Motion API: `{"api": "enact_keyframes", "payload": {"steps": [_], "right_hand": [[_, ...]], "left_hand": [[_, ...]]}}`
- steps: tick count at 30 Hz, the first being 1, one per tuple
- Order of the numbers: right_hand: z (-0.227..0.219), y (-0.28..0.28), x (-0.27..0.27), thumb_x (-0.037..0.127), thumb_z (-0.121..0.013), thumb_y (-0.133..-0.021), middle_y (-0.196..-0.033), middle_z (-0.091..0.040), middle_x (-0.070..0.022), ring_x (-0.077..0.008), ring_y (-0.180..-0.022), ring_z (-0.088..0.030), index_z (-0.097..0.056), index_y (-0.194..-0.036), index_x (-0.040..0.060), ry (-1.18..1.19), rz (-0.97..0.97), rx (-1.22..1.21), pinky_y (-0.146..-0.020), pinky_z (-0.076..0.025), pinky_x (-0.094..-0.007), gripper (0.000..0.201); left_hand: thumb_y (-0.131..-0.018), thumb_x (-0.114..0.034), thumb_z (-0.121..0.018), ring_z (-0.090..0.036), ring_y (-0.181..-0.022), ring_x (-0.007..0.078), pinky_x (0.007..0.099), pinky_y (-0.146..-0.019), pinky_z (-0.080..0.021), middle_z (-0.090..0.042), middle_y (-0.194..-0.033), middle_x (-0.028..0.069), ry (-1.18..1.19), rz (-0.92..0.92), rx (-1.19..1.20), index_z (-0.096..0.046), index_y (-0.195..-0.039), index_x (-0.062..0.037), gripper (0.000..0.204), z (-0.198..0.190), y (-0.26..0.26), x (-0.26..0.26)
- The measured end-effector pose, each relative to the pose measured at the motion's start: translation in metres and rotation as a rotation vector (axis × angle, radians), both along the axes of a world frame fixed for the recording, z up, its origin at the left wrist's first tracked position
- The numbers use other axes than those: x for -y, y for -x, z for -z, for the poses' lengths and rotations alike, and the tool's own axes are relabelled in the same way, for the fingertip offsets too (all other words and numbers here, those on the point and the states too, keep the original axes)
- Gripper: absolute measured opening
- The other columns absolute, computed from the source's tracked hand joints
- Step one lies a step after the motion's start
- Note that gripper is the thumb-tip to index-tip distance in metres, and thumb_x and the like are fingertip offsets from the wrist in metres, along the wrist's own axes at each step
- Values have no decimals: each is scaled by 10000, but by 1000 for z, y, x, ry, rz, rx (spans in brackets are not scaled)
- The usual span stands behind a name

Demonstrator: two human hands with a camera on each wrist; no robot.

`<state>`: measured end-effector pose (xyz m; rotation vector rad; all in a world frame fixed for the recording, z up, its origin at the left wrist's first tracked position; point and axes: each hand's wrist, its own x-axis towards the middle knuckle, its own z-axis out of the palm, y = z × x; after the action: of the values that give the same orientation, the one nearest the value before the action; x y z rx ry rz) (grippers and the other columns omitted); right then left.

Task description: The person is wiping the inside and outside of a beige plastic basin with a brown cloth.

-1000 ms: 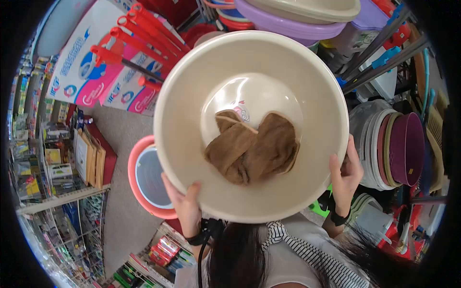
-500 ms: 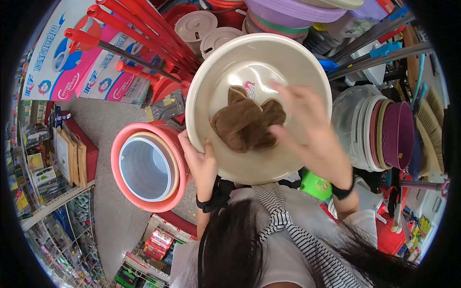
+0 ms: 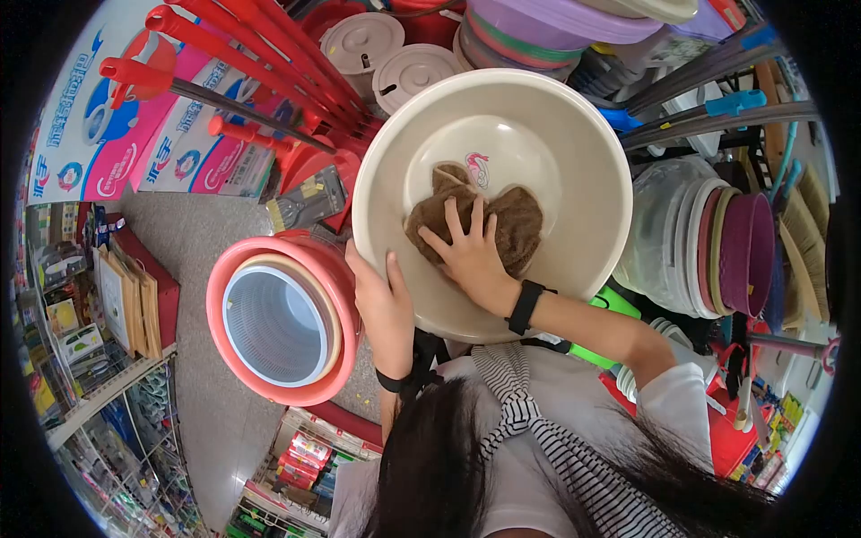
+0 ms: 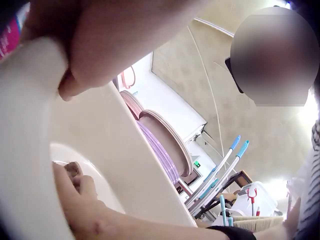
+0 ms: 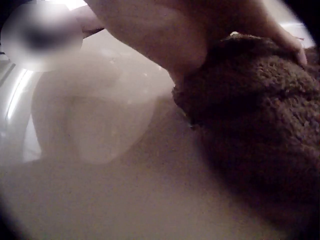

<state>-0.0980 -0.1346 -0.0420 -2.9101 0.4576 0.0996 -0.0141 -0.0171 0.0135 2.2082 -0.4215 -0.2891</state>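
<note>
A large cream basin (image 3: 574, 170) is held in front of the body in the head view. My left hand (image 3: 381, 309) grips its left rim, thumb inside and the other fingers outside. On the basin's bottom lies a crumpled brown cloth (image 3: 518, 224), below a pink printed mark. My right hand (image 3: 475, 260) rests on the cloth's left part with fingers spread. The left wrist view has the left hand (image 4: 115, 40) on the basin wall (image 4: 110, 130). In the right wrist view the right hand (image 5: 190, 30) touches the fuzzy brown cloth (image 5: 265, 110).
Nested pink and blue baskets (image 3: 273, 323) stand at the left. Red-handled poles (image 3: 260, 67) and printed boxes (image 3: 76, 125) are behind them. Stacked tubs (image 3: 749, 255) and grey poles (image 3: 726, 121) stand at the right, purple basins (image 3: 565, 22) at the back, a goods shelf (image 3: 99, 403) at far left.
My right hand has left the basin's right rim and come down onto the cloth. The basin has dropped lower and looks smaller, while my left hand has stayed on its rim.
</note>
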Motion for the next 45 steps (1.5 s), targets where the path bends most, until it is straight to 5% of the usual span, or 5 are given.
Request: {"api": "enact_keyframes", "payload": {"steps": [9,14,19,31,45], "right_hand": [[-16,-30,45,121,-603,-808,-1147,-466,-150,-328,-1002,-551,-560,-1288,244,9,-40,4,-653,-551,-357,497],[-17,-51,84,111,-675,-759,-1067,-479,-168,-347,-906,-545,-557,-1286,218,17,168,174,-701,-513,-401,550],[-17,-53,93,192,-647,-828,-1096,-466,-184,-370,-935,-521,-558,-1272,194,51,230,237,-767,-482,-459,454],[-23,-49,66,114,-651,-768,-1174,-391,-261,-438,-932,-404,-479,-1336,44,-278,21,300,-852,-383,-518,598],[-41,-47,88,157,-724,-736,-1110,-463,-194,-352,-845,-540,-577,-1230,170,-159,-67,324,-671,-503,-432,515]], "left_hand": [[-986,-193,-493,-609,-900,490,511,-653,-490,-608,-965,344,-73,-38,-33,-326,-1331,5,431,-7,-5,4],[-987,-192,-489,-631,-896,467,484,-673,-504,-623,-962,327,-54,-17,-30,-331,-1330,3,424,-10,-6,3],[-933,-126,-583,-580,-1008,228,343,-884,-450,-584,-1098,147,400,38,-384,-370,-1311,23,459,3,-10,-15],[-905,-80,-593,-514,-1052,191,325,-954,-392,-529,-1146,127,347,-3,-261,-407,-1267,37,423,-36,11,12],[-890,-11,-542,-537,-1059,183,307,-953,-401,-554,-1146,137,388,-55,-268,-436,-1261,48,390,-60,15,29]]}}
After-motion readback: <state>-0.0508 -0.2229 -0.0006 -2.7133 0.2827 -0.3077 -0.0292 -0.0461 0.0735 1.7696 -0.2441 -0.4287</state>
